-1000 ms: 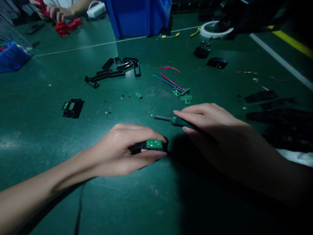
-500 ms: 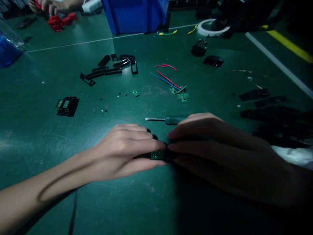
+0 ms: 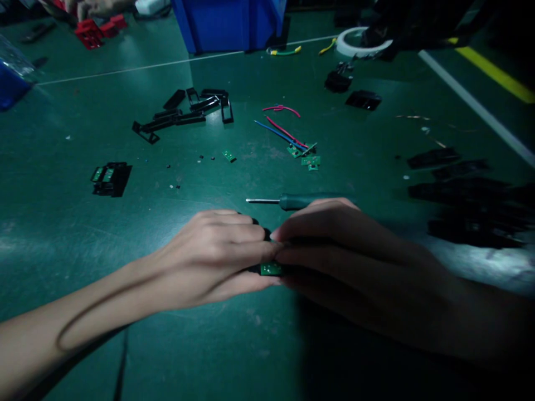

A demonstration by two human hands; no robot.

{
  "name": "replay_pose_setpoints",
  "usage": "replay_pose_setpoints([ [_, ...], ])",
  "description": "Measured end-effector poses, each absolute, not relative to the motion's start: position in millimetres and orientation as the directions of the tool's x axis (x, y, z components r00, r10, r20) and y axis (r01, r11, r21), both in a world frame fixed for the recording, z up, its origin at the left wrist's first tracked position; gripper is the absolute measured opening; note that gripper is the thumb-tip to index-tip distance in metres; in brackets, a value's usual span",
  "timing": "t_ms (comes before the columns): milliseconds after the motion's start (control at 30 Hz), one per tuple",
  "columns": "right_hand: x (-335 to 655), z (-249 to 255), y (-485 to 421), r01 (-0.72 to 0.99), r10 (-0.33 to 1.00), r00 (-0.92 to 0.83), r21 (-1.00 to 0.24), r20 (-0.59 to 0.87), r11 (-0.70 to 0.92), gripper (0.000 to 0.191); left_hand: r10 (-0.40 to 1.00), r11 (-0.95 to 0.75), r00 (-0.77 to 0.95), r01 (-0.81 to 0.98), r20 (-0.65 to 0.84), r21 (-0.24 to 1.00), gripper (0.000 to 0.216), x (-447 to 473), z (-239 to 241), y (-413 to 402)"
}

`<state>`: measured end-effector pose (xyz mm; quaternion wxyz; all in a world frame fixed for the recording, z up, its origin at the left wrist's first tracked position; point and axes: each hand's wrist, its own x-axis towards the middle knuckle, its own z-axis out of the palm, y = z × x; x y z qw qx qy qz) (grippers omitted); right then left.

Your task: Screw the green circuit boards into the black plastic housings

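Observation:
Between my two hands, low in the middle of the head view, is a small green circuit board (image 3: pixel 271 268) set in a black plastic part that my fingers mostly cover. My left hand (image 3: pixel 217 250) pinches it from the left, thumb below and fingers above. From the right, my right hand (image 3: pixel 334 250) closes on the same piece, its fingertips meeting those of the left; deep shadow hides its lower side. Just beyond my fingers lies a screwdriver (image 3: pixel 288 201) with a green handle, its metal tip pointing left.
Black plastic frames (image 3: pixel 184 114) lie scattered beyond. A black housing with boards (image 3: pixel 109 179) sits left. Loose boards (image 3: pixel 310 161) with red and blue wires lie centrally. A blue bin (image 3: pixel 229 25), tape roll (image 3: pixel 364 43) and another person's hand (image 3: pixel 98 8) are at the back. Dark parts (image 3: pixel 468 192) crowd the right.
My right hand has shifted slightly left, its fingertips now closer over the board and against my left fingers. The whole view has moved a little. My left hand keeps its grip.

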<state>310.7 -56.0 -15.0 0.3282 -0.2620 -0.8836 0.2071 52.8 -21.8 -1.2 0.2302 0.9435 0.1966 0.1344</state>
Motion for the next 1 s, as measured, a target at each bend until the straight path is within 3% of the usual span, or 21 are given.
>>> replay_pose_setpoints([
  [267, 308.0, -10.6, -53.2, 0.314, 0.588, -0.643, -0.531, 0.491, 0.787, 0.012, 0.431, -0.835, 0.893, 0.340, 0.131, 0.433, 0.030, 54.6, 1.8, -22.5],
  [533, 313.9, -3.2, -47.3, 0.336, 0.708, -0.570, -0.668, 0.418, 0.664, 0.014, 0.460, -0.824, 0.866, 0.335, 0.194, 0.457, 0.025, 52.6, -1.6, -25.9],
  [1000, 316.9, -0.1, -46.6, 0.354, 0.773, -0.527, -0.736, 0.353, 0.577, 0.015, 0.527, -0.785, 0.815, 0.356, 0.242, 0.507, 0.015, 53.3, -2.2, -28.3],
])
